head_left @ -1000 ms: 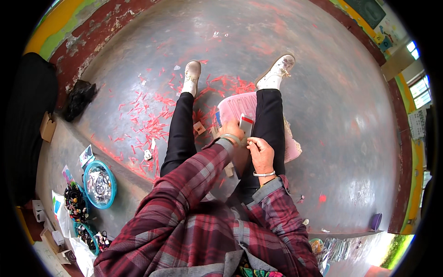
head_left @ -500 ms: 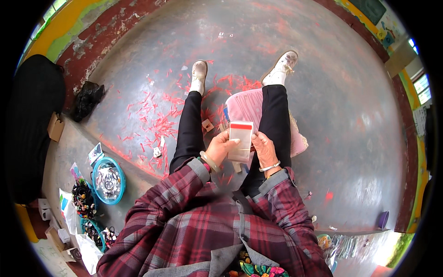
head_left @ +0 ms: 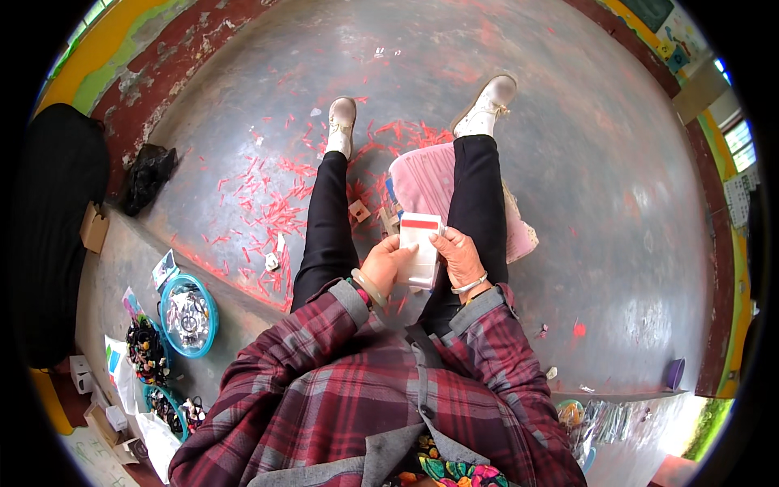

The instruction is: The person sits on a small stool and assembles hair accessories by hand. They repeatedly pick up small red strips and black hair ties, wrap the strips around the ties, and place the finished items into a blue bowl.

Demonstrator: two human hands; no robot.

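Grey concrete floor point(head_left: 584, 162) carries scattered red scraps point(head_left: 268, 207), a pink sheet point(head_left: 426, 183) and a black bag point(head_left: 146, 174).

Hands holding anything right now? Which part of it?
Yes: a small white packet with a red top strip, held in both hands. Left hand grips its left edge, right hand its right edge.

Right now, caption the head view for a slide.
Seated person's left hand and right hand hold a red-topped packet above their lap.

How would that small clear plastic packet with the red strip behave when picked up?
The small clear plastic packet with the red strip probably weighs little: left hand and right hand pinch it lightly. Likely floppy, maybe slippery, being thin film.
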